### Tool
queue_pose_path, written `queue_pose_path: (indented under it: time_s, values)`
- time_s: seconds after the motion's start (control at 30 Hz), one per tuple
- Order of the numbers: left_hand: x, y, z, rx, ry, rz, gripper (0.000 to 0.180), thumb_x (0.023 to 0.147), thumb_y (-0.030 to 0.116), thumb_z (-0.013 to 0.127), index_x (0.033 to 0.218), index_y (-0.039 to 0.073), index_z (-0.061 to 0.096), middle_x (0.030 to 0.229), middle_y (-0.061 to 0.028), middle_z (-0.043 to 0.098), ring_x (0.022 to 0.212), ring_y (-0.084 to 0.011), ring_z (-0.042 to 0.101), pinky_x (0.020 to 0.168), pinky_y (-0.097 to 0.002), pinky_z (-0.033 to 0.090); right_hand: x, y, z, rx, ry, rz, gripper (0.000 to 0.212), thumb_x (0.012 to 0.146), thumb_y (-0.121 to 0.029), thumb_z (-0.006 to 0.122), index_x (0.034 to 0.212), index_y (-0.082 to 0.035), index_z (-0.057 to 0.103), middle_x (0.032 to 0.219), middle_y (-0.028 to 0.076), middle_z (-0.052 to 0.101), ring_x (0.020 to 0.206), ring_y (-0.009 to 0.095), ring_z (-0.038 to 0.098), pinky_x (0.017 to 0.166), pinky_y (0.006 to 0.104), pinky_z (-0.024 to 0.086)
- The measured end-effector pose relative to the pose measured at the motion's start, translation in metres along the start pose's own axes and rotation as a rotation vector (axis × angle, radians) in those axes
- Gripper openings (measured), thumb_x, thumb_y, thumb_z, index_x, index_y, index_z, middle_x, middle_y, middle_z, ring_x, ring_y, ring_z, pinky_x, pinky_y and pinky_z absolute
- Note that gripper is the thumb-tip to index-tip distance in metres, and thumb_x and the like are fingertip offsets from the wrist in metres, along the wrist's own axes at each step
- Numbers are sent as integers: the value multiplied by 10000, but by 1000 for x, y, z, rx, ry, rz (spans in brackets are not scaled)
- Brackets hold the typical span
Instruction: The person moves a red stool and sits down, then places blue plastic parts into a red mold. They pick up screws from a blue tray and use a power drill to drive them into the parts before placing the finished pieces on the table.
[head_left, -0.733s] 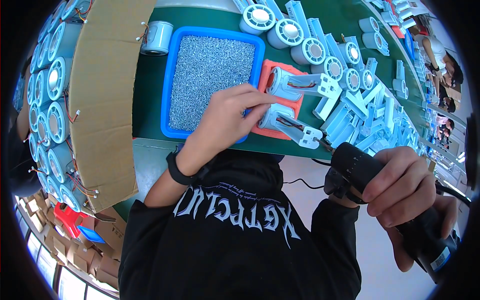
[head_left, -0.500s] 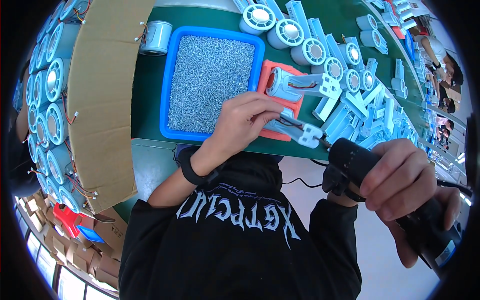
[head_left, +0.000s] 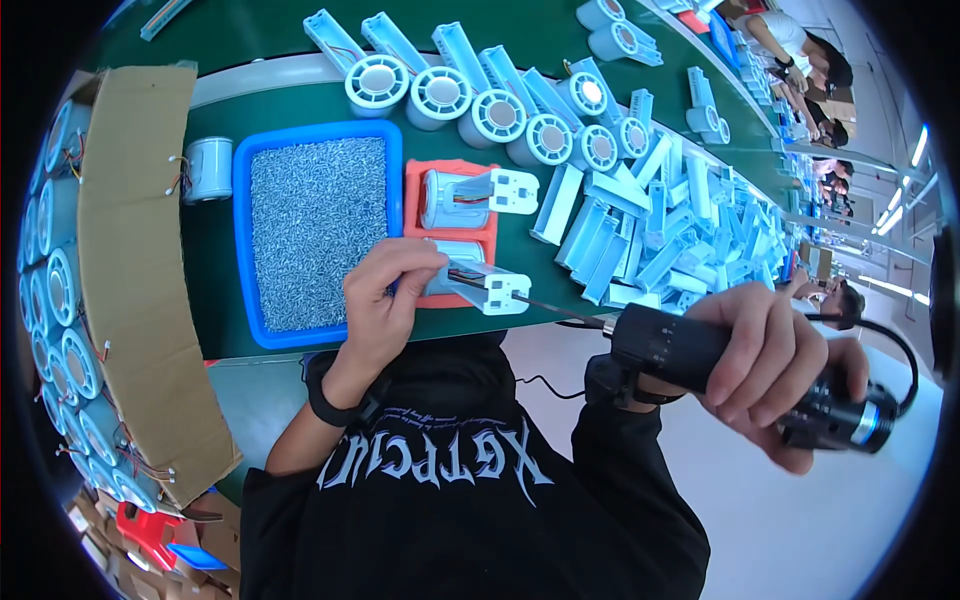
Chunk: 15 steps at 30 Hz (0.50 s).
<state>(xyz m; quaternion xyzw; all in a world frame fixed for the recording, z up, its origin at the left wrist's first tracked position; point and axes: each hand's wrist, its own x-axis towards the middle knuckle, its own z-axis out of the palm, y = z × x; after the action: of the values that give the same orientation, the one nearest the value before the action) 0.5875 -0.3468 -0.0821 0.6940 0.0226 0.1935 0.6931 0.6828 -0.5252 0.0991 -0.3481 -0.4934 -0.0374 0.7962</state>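
Observation:
My right hand (head_left: 770,370) grips a black electric screwdriver (head_left: 670,345), held nearly level. Its long thin bit reaches left to the white end of the nearer light-blue handle piece (head_left: 505,293); the bit's tip is hard to make out among dark wires inside the handle. That handle joins a round motor housing (head_left: 455,252) lying in a red holder (head_left: 455,235). My left hand (head_left: 385,295) is closed, thumb and fingers pinching where the handle meets the housing. Just beyond, a second housing with handle (head_left: 460,198) rests in the same holder.
A blue tray (head_left: 242,230) full of small screws stands left of the holder. Further left are a lone motor (head_left: 208,168) and a cardboard box (head_left: 135,280) of wired motors. Finished-looking units (head_left: 440,95) line the back; loose handle shells (head_left: 640,220) are heaped right.
The whole view has shifted, so the bench things appear further left. The screwdriver has come closer to level, its bit lined up with the nearer handle. My left hand keeps its pinch.

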Motion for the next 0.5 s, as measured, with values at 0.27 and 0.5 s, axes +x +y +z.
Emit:
queue_pose_path:
  time_s: [0.27, 0.5]
  values:
    - [-3, 7, -4, -188, -115, -57, 137, 721, -63, 640, 819, 16, 694, 808, -96, 636, 735, -149, 604, 635, -228, 473, -1, 4, -7, 49, 122, -3, 523, 683, -301, 727, 1070, -24, 512, 597, 43, 564, 417, 102, 548, 434, 221, 530]
    - [-4, 3, -3, -281, -107, -139, 147, 691, -64, 665, 821, 4, 677, 820, -98, 630, 734, -159, 599, 643, -250, 478, 2, 5, -5, 86, 116, 35, 535, 669, -319, 736, 1059, -25, 520, 595, 34, 567, 413, 98, 539, 435, 214, 523]
